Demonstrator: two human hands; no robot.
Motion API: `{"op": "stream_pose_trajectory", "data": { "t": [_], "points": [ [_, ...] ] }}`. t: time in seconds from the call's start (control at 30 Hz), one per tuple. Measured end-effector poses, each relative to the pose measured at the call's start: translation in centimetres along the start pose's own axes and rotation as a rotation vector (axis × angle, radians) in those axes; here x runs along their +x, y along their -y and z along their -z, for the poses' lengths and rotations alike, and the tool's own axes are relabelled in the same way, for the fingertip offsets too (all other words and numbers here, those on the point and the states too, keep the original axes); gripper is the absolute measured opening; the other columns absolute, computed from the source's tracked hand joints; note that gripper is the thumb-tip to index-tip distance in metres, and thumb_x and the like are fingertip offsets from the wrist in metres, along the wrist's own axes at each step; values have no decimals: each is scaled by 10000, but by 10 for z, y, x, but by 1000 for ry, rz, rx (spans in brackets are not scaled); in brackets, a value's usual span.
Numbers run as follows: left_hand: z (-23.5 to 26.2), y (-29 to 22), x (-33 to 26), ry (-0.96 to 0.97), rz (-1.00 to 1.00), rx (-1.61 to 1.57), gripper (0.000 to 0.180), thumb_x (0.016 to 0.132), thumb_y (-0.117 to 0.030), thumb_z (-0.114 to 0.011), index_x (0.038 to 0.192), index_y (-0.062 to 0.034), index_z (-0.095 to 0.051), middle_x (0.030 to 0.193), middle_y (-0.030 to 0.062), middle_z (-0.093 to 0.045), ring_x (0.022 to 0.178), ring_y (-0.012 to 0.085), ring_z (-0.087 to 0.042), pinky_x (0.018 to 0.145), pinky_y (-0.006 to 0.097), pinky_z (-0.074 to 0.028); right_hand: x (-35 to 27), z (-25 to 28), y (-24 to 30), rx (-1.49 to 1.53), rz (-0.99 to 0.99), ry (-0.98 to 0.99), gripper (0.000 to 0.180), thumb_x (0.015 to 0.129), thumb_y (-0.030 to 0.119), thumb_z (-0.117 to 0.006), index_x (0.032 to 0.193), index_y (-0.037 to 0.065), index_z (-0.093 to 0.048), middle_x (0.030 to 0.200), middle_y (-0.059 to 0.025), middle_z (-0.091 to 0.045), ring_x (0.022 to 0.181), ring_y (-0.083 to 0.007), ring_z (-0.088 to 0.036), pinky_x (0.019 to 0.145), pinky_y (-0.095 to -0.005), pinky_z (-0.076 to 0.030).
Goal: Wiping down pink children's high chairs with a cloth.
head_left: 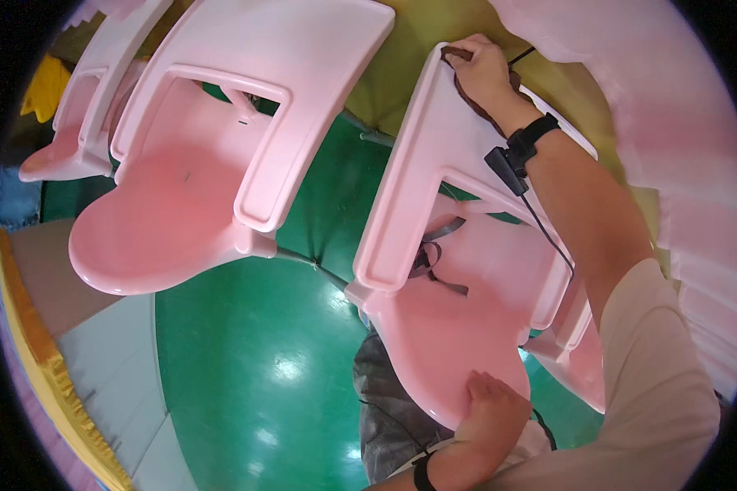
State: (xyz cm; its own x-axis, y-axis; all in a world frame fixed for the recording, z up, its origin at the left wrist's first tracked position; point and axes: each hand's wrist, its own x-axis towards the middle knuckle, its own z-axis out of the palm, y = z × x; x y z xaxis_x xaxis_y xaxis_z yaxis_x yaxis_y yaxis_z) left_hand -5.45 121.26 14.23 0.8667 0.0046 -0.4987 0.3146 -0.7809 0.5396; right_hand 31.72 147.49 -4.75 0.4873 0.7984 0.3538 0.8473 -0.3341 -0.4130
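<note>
A pink high chair [467, 335] stands in front of me, with a dark strap [430, 260] lying in its seat. My right hand [481, 72] is at the far corner of its tray [405, 176], closed on a brown cloth [479, 102] pressed to the tray surface. Part of the cloth hangs under my wrist, along the tray. Down at the near end, my left hand [495, 413] grips the top edge of the chair's backrest, its fingertips on the inner side; the thumb is hidden. A black strap device [520, 151] with a cable is on my right wrist.
Another pink high chair [164, 204] stands to the left, with a further one [82, 106] behind it. Green shiny floor [278, 352] lies between them. A pink pleated drape [671, 147] hangs at right. Pale panels with a yellow edge [49, 368] line the lower left.
</note>
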Motion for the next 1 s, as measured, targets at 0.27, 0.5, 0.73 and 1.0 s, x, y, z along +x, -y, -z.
{"op": "stream_pose_trajectory", "data": {
  "t": [0.27, 0.5, 0.73, 1.0],
  "points": [
    [6, 5, -4, 25, -26, 34, 466, 785, -222, -697, 1119, 99, -737, 1171, 312, -738, 1090, 401, -726, 952, 432, -549, -53, 28, 37, 329, 103, 224, 156, 864, 104, -795, 1009, 46, -785, 1074, -135, -709, 1042, -348, -676, 941, -411, -530],
    [16, 3, 1, 18, -57, -15, 240, 741, -179, -685, 892, 6, -712, 911, 176, -719, 896, 340, -709, 819, 429, -563, -91, 46, 43, 303, 205, 98, 175, 801, 115, -781, 976, 110, -769, 1064, -112, -666, 1105, -373, -618, 984, -469, -511],
    [28, 0, -1, 149, -25, -51, 202, 721, -170, -684, 871, -49, -746, 898, 156, -756, 865, 336, -743, 784, 446, -583, -106, 124, 61, 727, -337, -71, 155, 828, -3, -683, 973, 22, -730, 1033, -114, -719, 1008, -240, -701, 926, -353, -546],
    [30, -8, -2, 61, -28, 25, 168, 700, -163, -721, 833, -84, -787, 870, 155, -768, 859, 334, -764, 803, 439, -595, -209, 159, -23, 263, -105, 61, 290, 925, 103, -728, 1210, 49, -716, 1313, -186, -643, 1288, -381, -598, 1109, -444, -480]
  ]
}}
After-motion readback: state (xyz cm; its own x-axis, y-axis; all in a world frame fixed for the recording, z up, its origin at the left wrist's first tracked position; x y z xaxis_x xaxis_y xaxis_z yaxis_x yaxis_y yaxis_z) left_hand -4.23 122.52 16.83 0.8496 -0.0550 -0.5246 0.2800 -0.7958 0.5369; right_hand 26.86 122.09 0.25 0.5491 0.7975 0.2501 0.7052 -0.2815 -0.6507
